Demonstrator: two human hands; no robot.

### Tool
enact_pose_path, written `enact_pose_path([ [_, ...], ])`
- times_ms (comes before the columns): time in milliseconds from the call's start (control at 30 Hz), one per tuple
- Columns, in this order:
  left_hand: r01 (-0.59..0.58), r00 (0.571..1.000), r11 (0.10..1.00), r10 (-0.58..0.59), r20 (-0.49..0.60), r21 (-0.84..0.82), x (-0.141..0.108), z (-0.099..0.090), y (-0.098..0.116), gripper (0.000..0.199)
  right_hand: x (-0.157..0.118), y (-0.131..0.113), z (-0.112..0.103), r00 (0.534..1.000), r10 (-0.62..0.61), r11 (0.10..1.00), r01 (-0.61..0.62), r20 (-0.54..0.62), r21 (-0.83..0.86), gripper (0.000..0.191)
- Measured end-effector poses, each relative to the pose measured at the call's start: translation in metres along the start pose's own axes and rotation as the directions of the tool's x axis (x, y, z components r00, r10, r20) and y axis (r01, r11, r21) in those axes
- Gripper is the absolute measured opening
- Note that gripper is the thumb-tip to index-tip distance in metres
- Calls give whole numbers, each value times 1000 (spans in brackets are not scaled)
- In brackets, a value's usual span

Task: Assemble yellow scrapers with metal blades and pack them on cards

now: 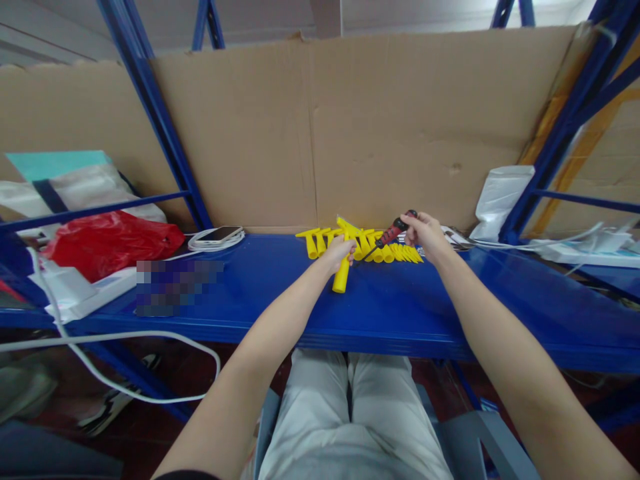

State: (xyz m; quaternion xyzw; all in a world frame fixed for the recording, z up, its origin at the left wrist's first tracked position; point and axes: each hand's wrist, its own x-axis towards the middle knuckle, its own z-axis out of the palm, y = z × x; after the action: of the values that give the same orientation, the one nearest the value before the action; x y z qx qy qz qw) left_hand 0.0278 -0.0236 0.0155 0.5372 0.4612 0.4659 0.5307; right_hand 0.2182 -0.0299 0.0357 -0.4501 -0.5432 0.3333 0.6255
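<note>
blue shelf (pixel 265 287), yellow tool (pixel 341 279) partly hidden

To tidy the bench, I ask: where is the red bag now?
In the head view, the red bag lies at left, behind the power strip, left of the coiled cable.

Blue tabletop (pixel 395 313) bare toward front edge; cardboard wall (pixel 390 127) blocks rear; posts (pixel 173 143) flank sides.

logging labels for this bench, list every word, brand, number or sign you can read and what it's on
None can be read.
Black-and-white item by the right hand: marks too small and blurred.
Screwdriver: no lettering discernible.
Patch on the blue shelf: pixelated, unreadable.
</note>
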Motion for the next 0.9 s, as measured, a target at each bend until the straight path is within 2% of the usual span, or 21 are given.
enact_pose_path([
  [133, 2, 1000, 1000, -2, -2, 11, 0, 0, 0, 24, -4, -2, -4, 982, 139, 972, -112, 126, -204, 36],
  [233, 4, 1000, 1000, -4, -12, 4, 0, 0, 0, 23, -6, 0, -7, 934, 248, 920, -143, 259, -366, 37],
  [300, 5, 1000, 1000, -5, -15, -3, 0, 0, -1, 23, -6, 4, -10, 894, 300, 873, -117, 332, -474, 35],
  [400, 4, 1000, 1000, -4, 1, -5, -1, 0, -1, 23, -6, 11, -11, 857, 356, 796, -68, 373, -602, 35],
  [567, -9, 1000, 1000, 9, 5, 2, -1, 1, 0, 24, -7, 18, -7, 822, 418, 731, -52, 387, -680, 29],
  [700, -9, 1000, 1000, 9, 15, 5, 0, 1, 0, 23, -5, 22, -5, 831, 423, 670, -17, 362, -742, 26],
  [800, -4, 1000, 1000, 4, 20, 15, 1, 1, -1, 23, 0, 23, -9, 847, 369, 663, 48, 382, -747, 27],
  [900, -4, 1000, 1000, 4, 26, 19, 1, 1, -2, 23, 6, 24, -15, 920, 234, 651, 93, 316, -753, 28],
])
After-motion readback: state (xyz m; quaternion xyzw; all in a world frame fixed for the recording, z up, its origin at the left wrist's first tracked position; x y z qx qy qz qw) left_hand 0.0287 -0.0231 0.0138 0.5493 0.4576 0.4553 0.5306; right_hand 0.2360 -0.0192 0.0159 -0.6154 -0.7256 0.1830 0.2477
